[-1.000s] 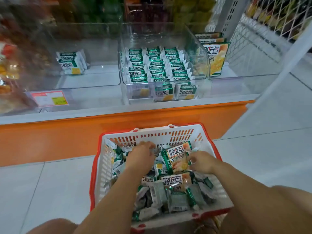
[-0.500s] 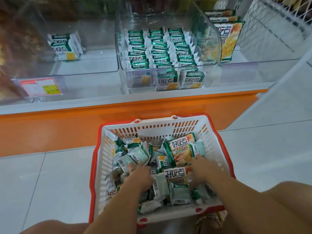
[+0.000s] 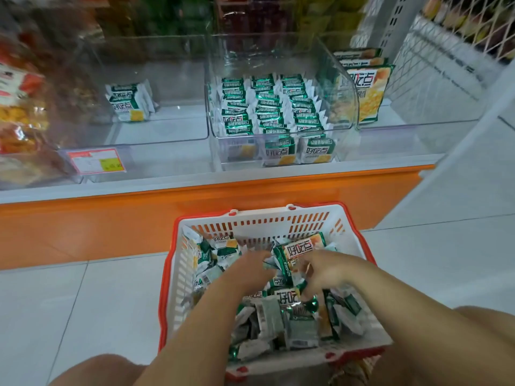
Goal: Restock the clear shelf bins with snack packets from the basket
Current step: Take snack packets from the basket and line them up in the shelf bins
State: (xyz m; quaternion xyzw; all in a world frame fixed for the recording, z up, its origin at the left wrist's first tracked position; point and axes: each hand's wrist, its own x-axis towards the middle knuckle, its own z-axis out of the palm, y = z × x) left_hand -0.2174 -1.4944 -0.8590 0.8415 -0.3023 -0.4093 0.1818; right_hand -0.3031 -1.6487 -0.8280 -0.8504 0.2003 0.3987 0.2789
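1. The basket point(image 3: 264, 224), lower centre, is slotted white plastic with a red plastic rim, both matt
2. The snack packets point(image 3: 302, 327) in it are thin crinkled film, green and silver, with bright glints
3. The clear bins point(image 3: 345, 107), upper centre, are transparent hard plastic, smooth and glossy
4. The base panel point(image 3: 139, 218) below them is smooth orange with a dull sheen
5. The floor tiles point(image 3: 55, 316), lower left, are pale, smooth, faintly glossy
6. The wire mesh point(image 3: 446, 43), upper right, looks like white-coated metal
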